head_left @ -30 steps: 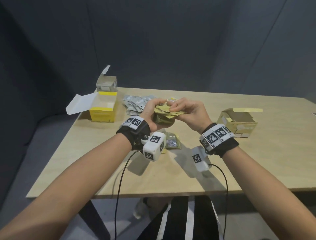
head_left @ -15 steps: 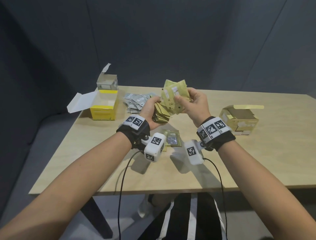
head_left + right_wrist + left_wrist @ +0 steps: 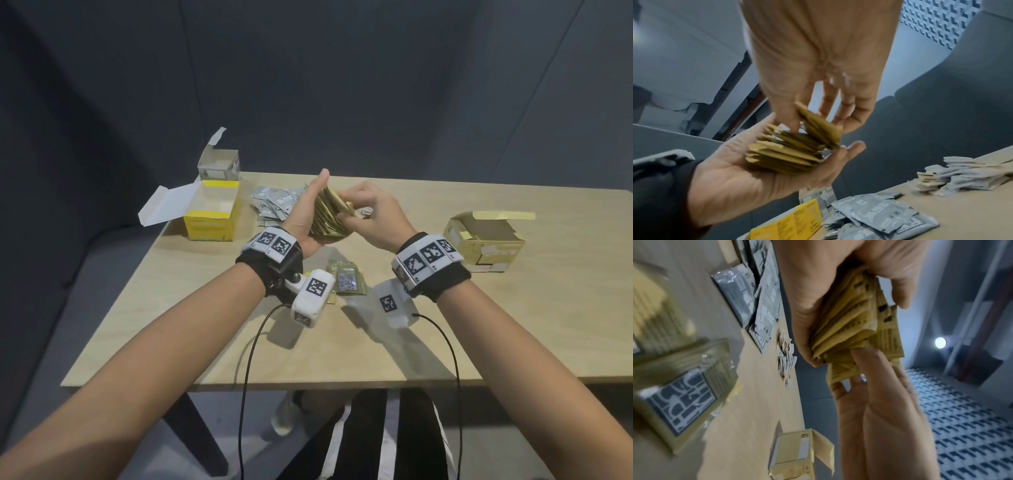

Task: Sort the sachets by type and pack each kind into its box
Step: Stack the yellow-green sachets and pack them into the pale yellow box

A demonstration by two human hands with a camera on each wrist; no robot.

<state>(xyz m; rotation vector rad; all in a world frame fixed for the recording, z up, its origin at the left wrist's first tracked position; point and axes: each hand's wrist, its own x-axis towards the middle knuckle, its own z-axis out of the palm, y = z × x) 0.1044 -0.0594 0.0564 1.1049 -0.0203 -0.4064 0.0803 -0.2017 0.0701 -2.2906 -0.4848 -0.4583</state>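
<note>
My left hand (image 3: 306, 216) is raised above the table and holds a thick stack of gold sachets (image 3: 785, 155) in its palm, thumb curved over them. My right hand (image 3: 359, 209) pinches a few gold sachets (image 3: 819, 125) against the top of that stack. More gold sachets (image 3: 347, 281) lie on the table below my wrists. A heap of silver sachets (image 3: 274, 202) lies behind my left hand. The open yellow box (image 3: 210, 216) stands at far left, the open grey box (image 3: 219, 164) behind it, and the open tan box (image 3: 486, 240) at right.
A small pile of pale little sachets (image 3: 786, 360) lies near the table's far edge, beside the silver heap. The wooden table (image 3: 342, 349) is bare along its near edge. Cables hang from both wrist cameras over that edge.
My right hand, which held a bunch of gold sachets up high, has brought them down onto the stack. My left hand has turned more upright with the stack in it.
</note>
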